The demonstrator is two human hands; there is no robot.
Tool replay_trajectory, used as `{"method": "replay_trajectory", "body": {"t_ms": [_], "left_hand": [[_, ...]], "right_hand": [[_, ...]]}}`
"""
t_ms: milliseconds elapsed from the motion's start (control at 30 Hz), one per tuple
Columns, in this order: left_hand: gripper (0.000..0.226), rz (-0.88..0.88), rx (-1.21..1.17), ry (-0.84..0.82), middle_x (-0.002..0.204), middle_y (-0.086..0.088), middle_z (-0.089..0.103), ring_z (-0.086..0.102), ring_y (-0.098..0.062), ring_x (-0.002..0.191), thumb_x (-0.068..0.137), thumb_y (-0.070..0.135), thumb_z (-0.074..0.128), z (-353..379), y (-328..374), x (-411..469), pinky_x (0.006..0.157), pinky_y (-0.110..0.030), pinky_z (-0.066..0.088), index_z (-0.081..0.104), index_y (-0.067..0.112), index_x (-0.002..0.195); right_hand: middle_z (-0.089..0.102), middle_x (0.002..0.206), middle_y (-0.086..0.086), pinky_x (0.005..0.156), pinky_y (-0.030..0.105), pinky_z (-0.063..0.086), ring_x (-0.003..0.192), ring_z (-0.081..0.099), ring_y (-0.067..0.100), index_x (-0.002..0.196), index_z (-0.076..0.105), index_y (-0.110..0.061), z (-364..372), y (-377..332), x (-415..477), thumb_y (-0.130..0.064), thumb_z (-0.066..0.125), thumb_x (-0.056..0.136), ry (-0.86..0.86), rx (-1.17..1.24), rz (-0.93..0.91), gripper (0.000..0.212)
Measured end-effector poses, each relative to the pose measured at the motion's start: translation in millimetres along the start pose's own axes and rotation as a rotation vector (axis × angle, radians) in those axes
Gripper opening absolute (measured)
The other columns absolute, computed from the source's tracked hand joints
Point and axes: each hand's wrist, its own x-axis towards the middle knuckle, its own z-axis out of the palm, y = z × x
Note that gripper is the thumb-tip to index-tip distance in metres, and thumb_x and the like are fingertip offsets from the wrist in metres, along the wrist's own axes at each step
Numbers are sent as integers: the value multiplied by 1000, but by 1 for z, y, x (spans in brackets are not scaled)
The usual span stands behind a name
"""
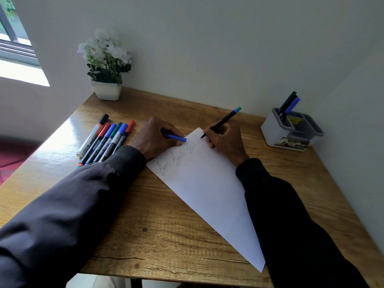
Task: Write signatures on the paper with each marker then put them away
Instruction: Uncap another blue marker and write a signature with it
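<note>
The white rectangular paper sheet [207,194] lies flat at ctr of the brown wood-grain tabletop [166,235], turned diagonally, far corner at approx. 12 o'clock. The right grip [225,140] is closed round a slim black marker with teal end cap [223,120]. The marker's tip sits on the sheet near that far corner, barrel tilted toward 1 o'clock. The left grip [158,138] rests on the sheet's 10 o'clock edge w/ fingers curled, holding a blue marker cap [177,138]. Three handwritten signatures [178,159] run along the sheet's upper-left edge. Six capped markers in a row [106,140] lie on the tabletop at 9–10 o'clock. A grey-and-white plastic organiser [291,129] stands at 2 o'clock w/ capped markers upright in its rear compartment. A white pot of white flowers [106,65] stands at 11 o'clock against the wall.
</note>
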Motion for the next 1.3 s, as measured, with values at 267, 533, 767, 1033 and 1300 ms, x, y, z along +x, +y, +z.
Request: {"method": "replay_trajectory", "body": {"t_ms": [267,533,767,1033,1300], "left_hand": [[17,-5,29,5,86,20,63,62,4,80,83,13,79,0,-1,1,64,-1,47,76,21,98],[18,-5,36,-2,85,20,63,62,5,79,83,14,79,0,-2,1,62,-2,47,75,24,97],[16,-15,16,0,85,22,62,62,5,78,84,13,78,0,-1,0,62,-1,47,75,22,96],[16,-25,2,-10,86,22,62,63,6,77,84,14,77,-1,-1,0,62,-2,48,74,24,96],[17,-10,28,3,89,14,67,65,1,84,82,15,79,0,-2,1,66,-6,52,77,19,98]], "right_hand": [[70,71,12,44,18,46,48,62,12,87,70,3,2,1,1,-9,70,91,37,6,39,12],[69,67,13,45,23,49,46,62,16,88,70,6,2,2,3,-4,69,91,62,20,48,11],[71,71,11,46,23,50,49,64,16,91,71,4,4,4,5,-8,69,94,61,31,54,13],[72,73,13,42,24,47,50,61,17,93,71,2,5,1,7,-8,67,96,24,62,68,11],[64,61,16,39,25,43,42,55,22,75,64,-4,-1,-2,3,-6,65,93,89,35,71,18]]}}
